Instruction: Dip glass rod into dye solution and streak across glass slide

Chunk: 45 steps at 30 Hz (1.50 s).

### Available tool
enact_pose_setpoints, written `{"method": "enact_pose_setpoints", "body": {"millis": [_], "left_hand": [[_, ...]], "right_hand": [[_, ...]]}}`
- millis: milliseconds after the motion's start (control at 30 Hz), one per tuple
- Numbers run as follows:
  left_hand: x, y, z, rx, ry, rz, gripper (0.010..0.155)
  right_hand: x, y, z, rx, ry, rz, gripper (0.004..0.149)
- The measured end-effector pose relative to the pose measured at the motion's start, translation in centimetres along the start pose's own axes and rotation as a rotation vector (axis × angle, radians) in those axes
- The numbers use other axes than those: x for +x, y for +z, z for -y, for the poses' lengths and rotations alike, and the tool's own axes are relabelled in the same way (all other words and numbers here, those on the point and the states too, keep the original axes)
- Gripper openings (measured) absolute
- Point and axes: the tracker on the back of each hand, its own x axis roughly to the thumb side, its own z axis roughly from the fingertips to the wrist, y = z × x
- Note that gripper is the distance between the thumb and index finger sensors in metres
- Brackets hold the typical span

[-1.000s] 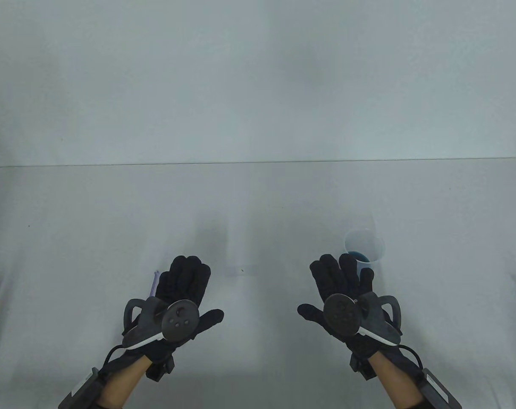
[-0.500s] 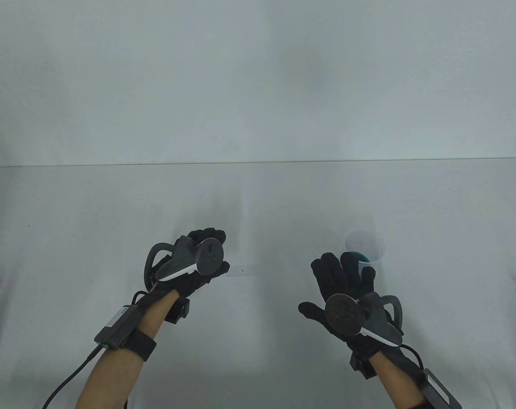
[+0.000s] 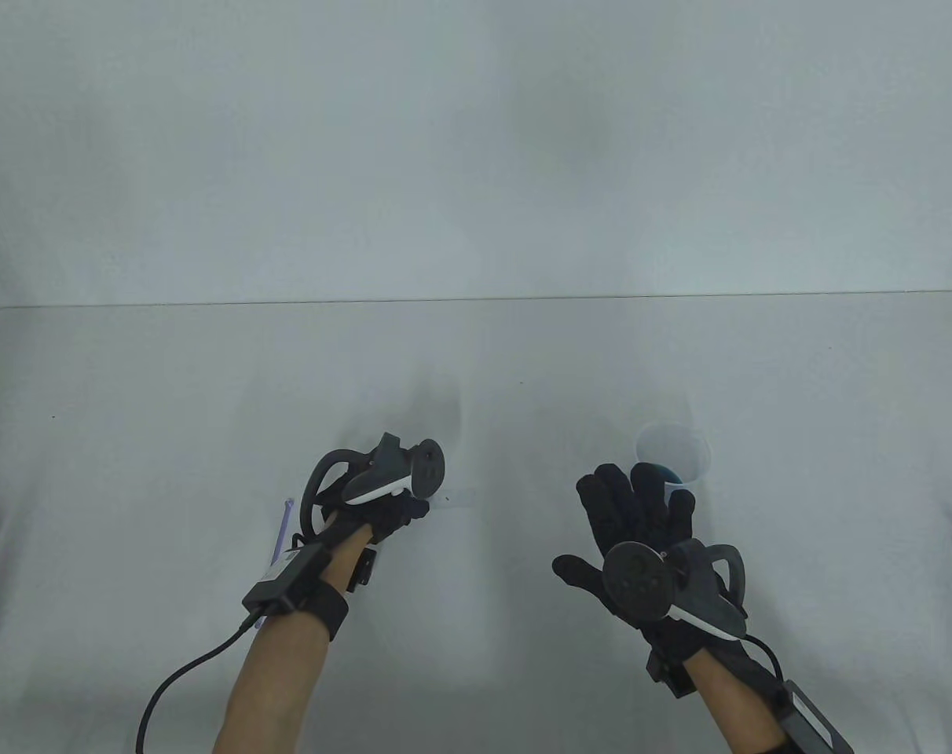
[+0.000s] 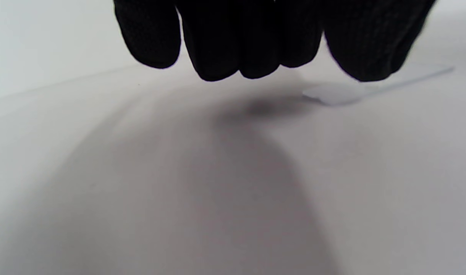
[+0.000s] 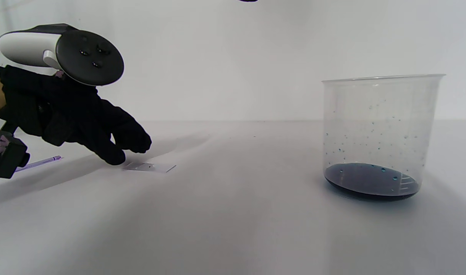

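White and featureless, the surface (image 3: 170, 377) runs back to an equally pale wall, and only a few small things lie on it. The left hand (image 3: 382, 514) reaches forward with its fingers curled down, and in the right wrist view its fingertips (image 5: 114, 156) come down at the near end of the glass slide (image 5: 151, 167), which lies flat; whether they actually press the glass or stop just short of it cannot be told, and the hand grips nothing. The glass rod (image 3: 281, 530), a thin violet-tinted stick, lies on the surface just to the left of that wrist, untouched. The right hand (image 3: 641, 526) is spread wide open with the fingers fanned, holding nothing, just in front of the clear beaker (image 5: 380, 135), which stands upright with a shallow pool of dark blue dye solution (image 5: 372, 179) at its bottom and small blue specks up its inner wall. As a judgement, the task is barely begun: the slide appears clean, with no streak visible on it, and the rod has not been picked up. Everything that matters is left to do: taking up the rod, dipping its tip into the dye, and drawing it across the slide, which the left hand seems to be getting ready to steady.
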Motion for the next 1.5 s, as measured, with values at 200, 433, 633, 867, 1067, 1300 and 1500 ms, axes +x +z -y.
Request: {"method": "enact_pose_setpoints", "body": {"millis": [200, 433, 633, 867, 1067, 1300, 1500], "left_hand": [[0.6, -0.5, 0.4, -0.005, -0.046, -0.012, 0.056], [1.2, -0.5, 0.1, -0.018, -0.083, 0.009, 0.055], [2.7, 1.2, 0.5, 0.003, -0.105, 0.073, 0.054], [4.5, 3.7, 1.2, 0.026, -0.122, 0.151, 0.053], [6.4, 6.1, 1.9, 0.04, -0.125, 0.221, 0.056], [7.9, 8.6, 2.7, 0.047, -0.14, 0.29, 0.057], [8.9, 10.6, 3.3, 0.051, -0.155, 0.333, 0.057]], "right_hand": [[0.0, 0.0, 0.1, -0.004, -0.004, 0.0, 0.09], [-0.1, 0.1, 0.1, -0.007, -0.004, -0.004, 0.09], [0.0, 0.1, 0.1, -0.005, 0.002, -0.008, 0.09], [0.0, 0.0, 0.1, 0.003, 0.001, -0.009, 0.09], [0.0, 0.1, 0.1, 0.002, 0.007, -0.009, 0.09], [0.0, 0.0, 0.2, 0.006, 0.007, -0.012, 0.09], [0.1, 0.0, 0.2, 0.01, 0.009, -0.01, 0.09]]}}
